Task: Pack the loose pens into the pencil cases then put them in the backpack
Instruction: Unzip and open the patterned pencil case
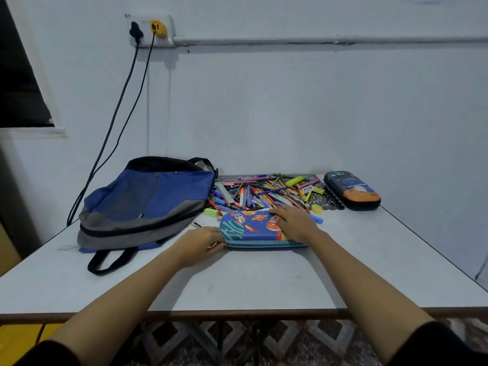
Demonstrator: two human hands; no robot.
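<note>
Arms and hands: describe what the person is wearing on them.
Both arms wear black sleeves, the left sleeve and the right sleeve, which end near the elbows and leave the forearms bare. The left hand and right hand are ungloved, with no watch or bracelet in view.

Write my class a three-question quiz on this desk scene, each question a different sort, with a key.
1. True or false: the backpack lies left of the pen pile.
2. The right hand rests on: A the planet pencil case; B the backpack; C a book.
3. Fill in: the left hand grips that case's ____ end.
Key: 1 true; 2 A; 3 left.
</note>
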